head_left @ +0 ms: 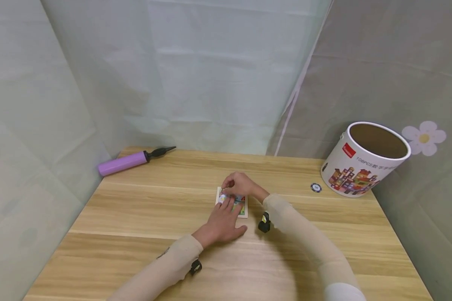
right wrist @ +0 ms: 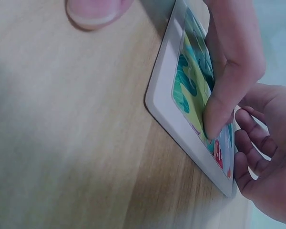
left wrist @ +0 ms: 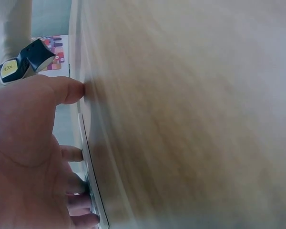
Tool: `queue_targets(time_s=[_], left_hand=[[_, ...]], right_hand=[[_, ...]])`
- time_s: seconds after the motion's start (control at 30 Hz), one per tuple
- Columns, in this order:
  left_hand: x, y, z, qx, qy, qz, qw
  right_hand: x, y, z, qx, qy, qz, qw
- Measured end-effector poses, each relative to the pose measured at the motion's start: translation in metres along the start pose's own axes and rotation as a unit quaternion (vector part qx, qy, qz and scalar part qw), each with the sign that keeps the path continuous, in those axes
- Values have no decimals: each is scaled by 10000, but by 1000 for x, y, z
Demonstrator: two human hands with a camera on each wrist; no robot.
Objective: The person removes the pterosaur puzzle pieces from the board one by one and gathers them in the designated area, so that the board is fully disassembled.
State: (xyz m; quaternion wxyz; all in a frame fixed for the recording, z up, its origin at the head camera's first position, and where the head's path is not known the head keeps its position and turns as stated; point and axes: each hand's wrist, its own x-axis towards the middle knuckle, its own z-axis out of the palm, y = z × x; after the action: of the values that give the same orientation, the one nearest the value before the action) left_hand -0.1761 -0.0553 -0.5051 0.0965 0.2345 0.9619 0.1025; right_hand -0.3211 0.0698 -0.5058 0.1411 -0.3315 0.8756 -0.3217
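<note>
A small picture jigsaw puzzle (head_left: 242, 211) in a pale frame lies flat mid-table; in the right wrist view its picture (right wrist: 195, 95) shows green, yellow and red parts. My left hand (head_left: 223, 221) rests over its near side, fingers spread, a fingertip pressing on the picture, the thumb out on the tabletop. From the far side my right hand (head_left: 241, 184) reaches to the puzzle's far left corner with bent fingers. In the right wrist view those curled fingers (right wrist: 250, 138) are right at the frame's edge; I cannot tell whether thumb and index finger pinch a piece.
On the wooden table (head_left: 143, 217), a purple hand pump (head_left: 124, 163) with a black nozzle lies at the back left. A large white printed bucket (head_left: 355, 167) stands at the back right, with a round chip (head_left: 316, 187) beside it. Cloth curtains (head_left: 218, 75) hang behind the table.
</note>
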Motion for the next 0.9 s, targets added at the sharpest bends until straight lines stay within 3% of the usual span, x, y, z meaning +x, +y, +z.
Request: queue_targets(time_s=[0.63,0.9], left_hand=[[0,0,2,105,-23,-45,9999],[0,0,1,108,-48,-14,9999]], right_hand=[[1,-9,5,132,10,193,9997],[-3,-9,3,205,168,38,9996]])
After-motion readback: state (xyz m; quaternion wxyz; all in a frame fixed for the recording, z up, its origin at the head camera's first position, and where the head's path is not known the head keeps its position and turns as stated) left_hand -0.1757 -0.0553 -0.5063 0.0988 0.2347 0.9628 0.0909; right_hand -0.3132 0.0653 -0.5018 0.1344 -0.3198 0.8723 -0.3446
